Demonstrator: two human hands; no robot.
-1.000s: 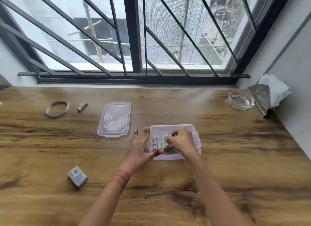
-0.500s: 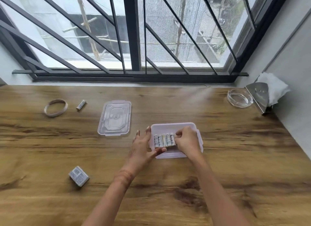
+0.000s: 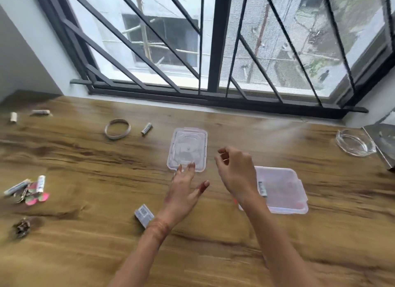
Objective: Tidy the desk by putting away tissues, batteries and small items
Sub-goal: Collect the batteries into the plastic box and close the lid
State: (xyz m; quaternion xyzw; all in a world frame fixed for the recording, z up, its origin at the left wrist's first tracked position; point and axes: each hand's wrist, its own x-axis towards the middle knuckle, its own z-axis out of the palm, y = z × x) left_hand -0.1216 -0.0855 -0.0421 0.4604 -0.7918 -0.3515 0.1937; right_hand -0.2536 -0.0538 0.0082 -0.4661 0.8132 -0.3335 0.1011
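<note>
Two pale batteries [image 3: 13, 117] lie far left near the back of the wooden surface [image 3: 85, 244], well apart from each other. Nearer, at the left edge, a blurred heap [image 3: 27, 190] holds at least two more batteries mixed with pink bits; its full count cannot be told. A ring [image 3: 117, 128] lies just beside a single battery [image 3: 146, 128]. A small grey box [image 3: 144, 214] sits by the left wrist. The left hand [image 3: 183, 190] lies flat and palm down, fingers [image 3: 190, 166] spread open, tips touching the near edge of the clear lid [image 3: 188, 152]. The right hand [image 3: 236, 169] hovers with fingers loosely curled, holding nothing. Right of it stands the clear tub [image 3: 282, 190], batteries inside partly hidden by the wrist. A glass dish [image 3: 354, 142] stands far right.
</note>
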